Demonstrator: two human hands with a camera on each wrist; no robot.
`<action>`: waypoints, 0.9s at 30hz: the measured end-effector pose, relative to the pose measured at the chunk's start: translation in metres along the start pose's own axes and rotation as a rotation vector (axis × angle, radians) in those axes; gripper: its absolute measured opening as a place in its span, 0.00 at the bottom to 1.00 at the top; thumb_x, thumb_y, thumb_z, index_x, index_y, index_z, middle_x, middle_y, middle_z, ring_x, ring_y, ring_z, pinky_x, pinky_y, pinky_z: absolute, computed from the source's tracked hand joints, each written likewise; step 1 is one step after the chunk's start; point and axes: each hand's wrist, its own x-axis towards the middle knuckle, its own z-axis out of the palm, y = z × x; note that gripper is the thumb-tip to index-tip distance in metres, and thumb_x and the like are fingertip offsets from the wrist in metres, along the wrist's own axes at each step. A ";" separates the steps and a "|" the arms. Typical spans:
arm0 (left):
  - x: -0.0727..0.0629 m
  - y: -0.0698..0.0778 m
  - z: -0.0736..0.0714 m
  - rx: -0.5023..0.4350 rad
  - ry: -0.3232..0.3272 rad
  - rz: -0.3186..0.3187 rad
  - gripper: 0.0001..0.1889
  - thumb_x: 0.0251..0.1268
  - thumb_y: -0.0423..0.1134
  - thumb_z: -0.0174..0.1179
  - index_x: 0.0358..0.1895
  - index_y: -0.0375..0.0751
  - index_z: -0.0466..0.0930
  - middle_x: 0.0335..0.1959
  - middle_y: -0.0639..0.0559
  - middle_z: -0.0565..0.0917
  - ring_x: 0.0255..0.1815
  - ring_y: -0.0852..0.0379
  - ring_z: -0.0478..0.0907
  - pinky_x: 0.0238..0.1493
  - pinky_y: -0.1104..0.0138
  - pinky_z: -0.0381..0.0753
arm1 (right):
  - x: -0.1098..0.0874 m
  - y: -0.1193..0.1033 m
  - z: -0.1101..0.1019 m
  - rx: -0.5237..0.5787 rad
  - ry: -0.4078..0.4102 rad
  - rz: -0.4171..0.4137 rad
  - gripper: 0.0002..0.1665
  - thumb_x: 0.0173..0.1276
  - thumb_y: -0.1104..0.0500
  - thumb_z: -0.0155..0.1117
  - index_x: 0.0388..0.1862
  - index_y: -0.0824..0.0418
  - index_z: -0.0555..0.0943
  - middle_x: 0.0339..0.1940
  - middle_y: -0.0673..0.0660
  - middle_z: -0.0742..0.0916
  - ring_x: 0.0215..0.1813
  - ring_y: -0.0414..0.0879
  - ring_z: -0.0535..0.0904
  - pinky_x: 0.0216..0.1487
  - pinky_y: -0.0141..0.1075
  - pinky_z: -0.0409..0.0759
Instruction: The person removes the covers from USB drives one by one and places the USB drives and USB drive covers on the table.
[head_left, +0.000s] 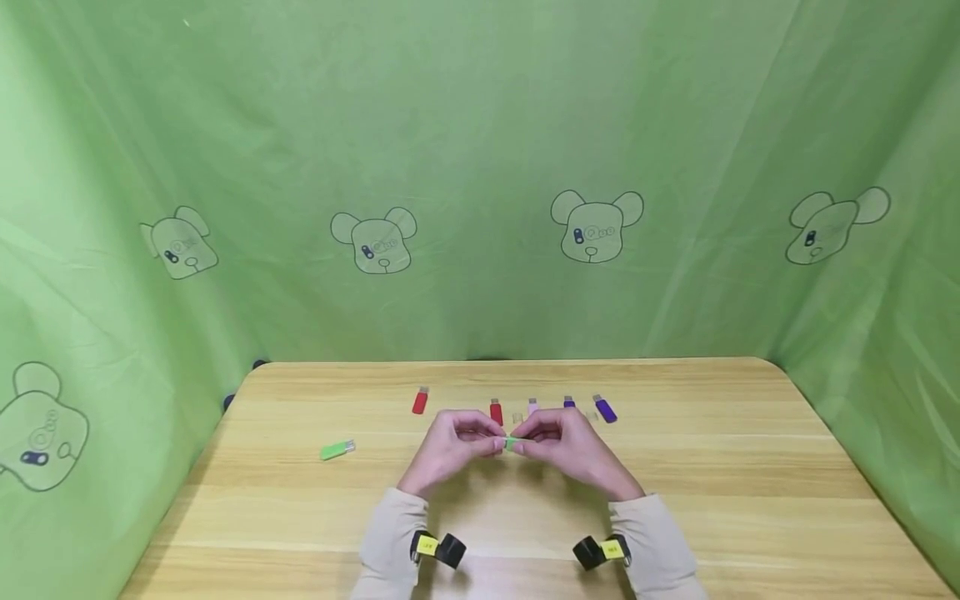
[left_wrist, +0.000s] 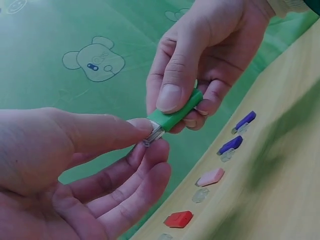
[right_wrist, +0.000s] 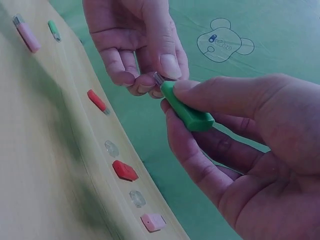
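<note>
A green USB stick [left_wrist: 175,114] is held above the table between both hands. My right hand [head_left: 566,443] pinches its green body between thumb and fingers. With thumb and fingertips my left hand [head_left: 456,448] pinches the clear-looking plug end [left_wrist: 155,131]. Whether a transparent cap covers the metal plug there I cannot tell for certain. Behind the hands lie a red USB stick [left_wrist: 178,219], a pink one [left_wrist: 211,177] and two purple ones, with small clear caps [left_wrist: 200,195] beside them.
On the wooden table [head_left: 750,500], another red USB stick [head_left: 421,401] lies at the back, and a second green one [head_left: 337,450] at the left. The right wrist view shows another pink stick [right_wrist: 26,34]. A green curtain [head_left: 480,125] surrounds the table's back and sides.
</note>
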 end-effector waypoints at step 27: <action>-0.012 0.003 -0.052 0.052 0.233 0.018 0.09 0.63 0.21 0.65 0.46 0.23 0.85 0.45 0.31 0.87 0.44 0.34 0.86 0.46 0.60 0.89 | -0.039 0.031 -0.089 -0.294 0.348 0.191 0.17 0.72 0.63 0.68 0.56 0.69 0.83 0.43 0.62 0.88 0.45 0.52 0.86 0.43 0.28 0.83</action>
